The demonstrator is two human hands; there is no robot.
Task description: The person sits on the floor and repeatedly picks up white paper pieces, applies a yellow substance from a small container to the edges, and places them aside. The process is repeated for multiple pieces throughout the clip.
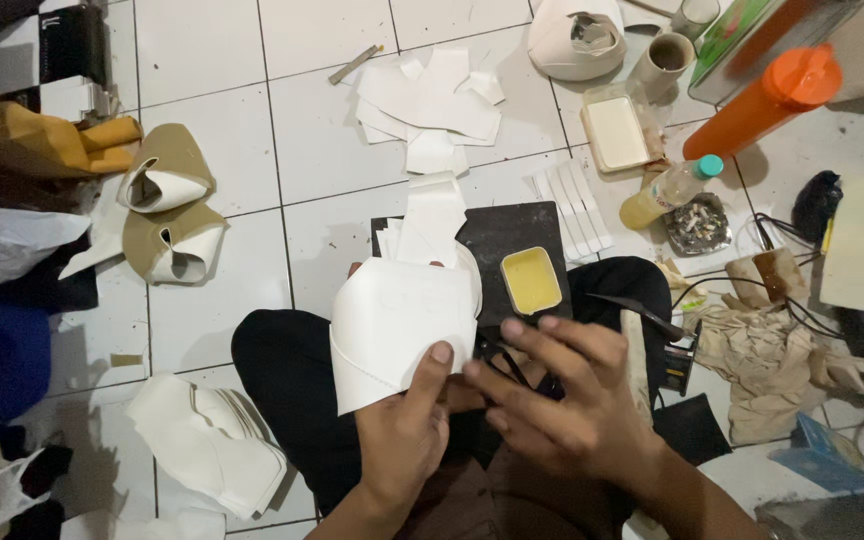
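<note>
My left hand [404,425] grips a curved white leather piece [402,325] by its lower right edge, thumb on top. It is held over my lap above a dark work board [517,235]. My right hand [562,385] hovers just right of it, fingers spread and bent over a dark tool that is mostly hidden beneath them; whether it grips the tool I cannot tell. A small rectangular tin of yellow glue [531,280] sits on the board just beyond my right hand.
White cut pieces [430,100] lie scattered on the tiled floor ahead, with a stack of them [214,445] at lower left. Tan shoe uppers [167,210] sit to the left. An orange bottle [767,100], small bottle [670,190], cup and rags crowd the right.
</note>
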